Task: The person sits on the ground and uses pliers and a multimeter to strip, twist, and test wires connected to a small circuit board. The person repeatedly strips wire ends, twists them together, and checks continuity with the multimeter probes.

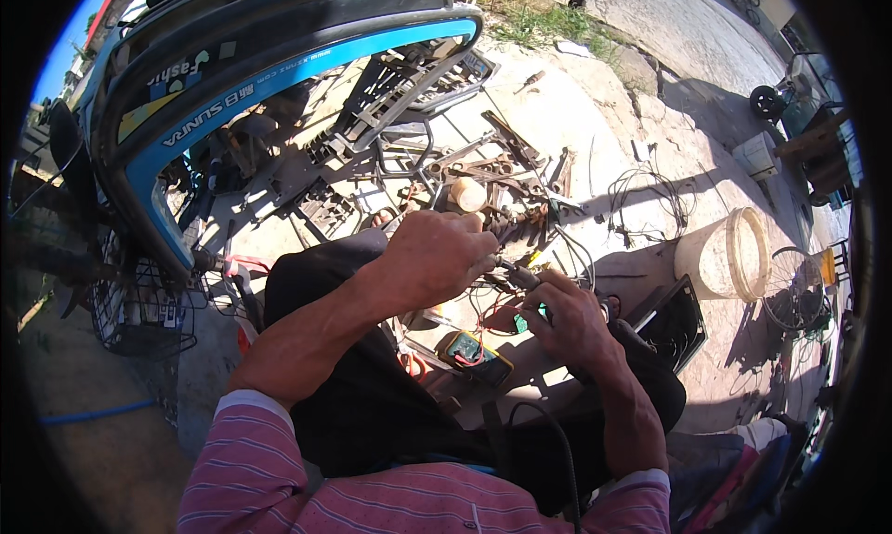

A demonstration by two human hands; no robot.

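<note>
My left hand [435, 257] is closed with the knuckles up, its fingertips pinching something too small to make out. Close on its right, my right hand [578, 322] has thumb and fingers closed on a small grey metallic-looking piece [522, 276], which points toward the left fingertips. Thin wires hang just below the hands. Under them a multimeter [478, 357] with a yellow rim lies tilted, a red test lead [480, 334] looping over its face. Beyond my left hand sits a heap of wrenches and other metal tools [502, 176], with a round pale tub [467, 195] among them.
A blue-and-black vehicle body panel [279, 74] arches over the left. Tool racks [372, 116] lie on the ground beneath it. Loose black wire [650, 204], a whitish bucket [734, 255] on its side, a black tray [671, 325] and a spoked wheel [794, 290] are on the right.
</note>
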